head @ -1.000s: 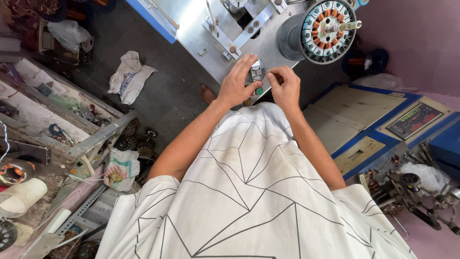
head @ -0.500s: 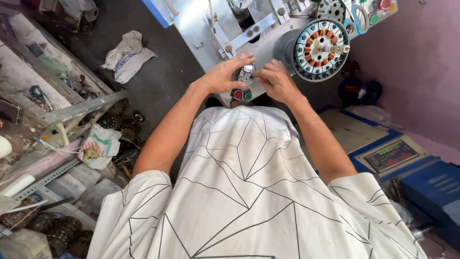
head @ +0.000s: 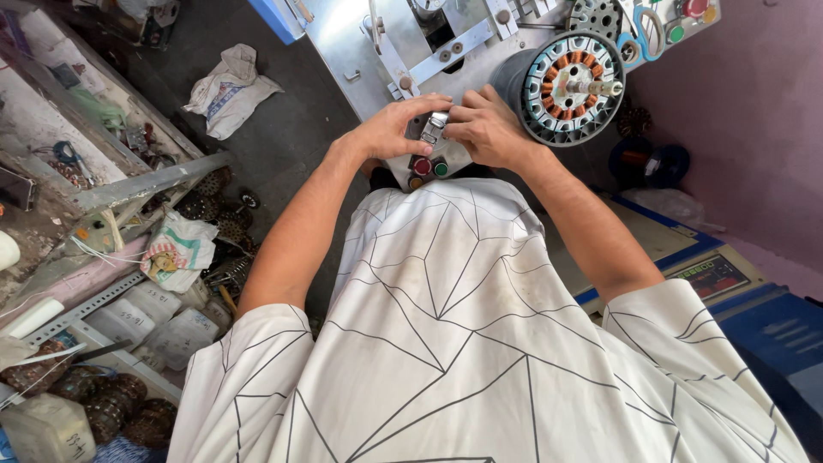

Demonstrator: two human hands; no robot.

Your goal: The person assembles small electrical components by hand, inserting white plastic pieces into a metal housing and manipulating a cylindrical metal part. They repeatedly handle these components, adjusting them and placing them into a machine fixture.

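Fig.: your left hand (head: 396,129) & right hand (head: 489,130) both pinch a small metal part (head: 434,129) over the machine's control box (head: 429,163), just above its red/green buttons. Wound stator (head: 570,86) sits mounted at right. Part not yet let go; seating looks unfinished.

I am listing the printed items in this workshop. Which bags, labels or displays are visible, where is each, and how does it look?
White sack: crumpled on the dark floor, upper left, with faint print.
Plastic bag: at the left by the metal shelf, white with green and orange print.
Small display: at the right on a beige, blue-edged machine top, a dark rectangle.
White packets: lower left under the shelf, rounded, with dark markings.
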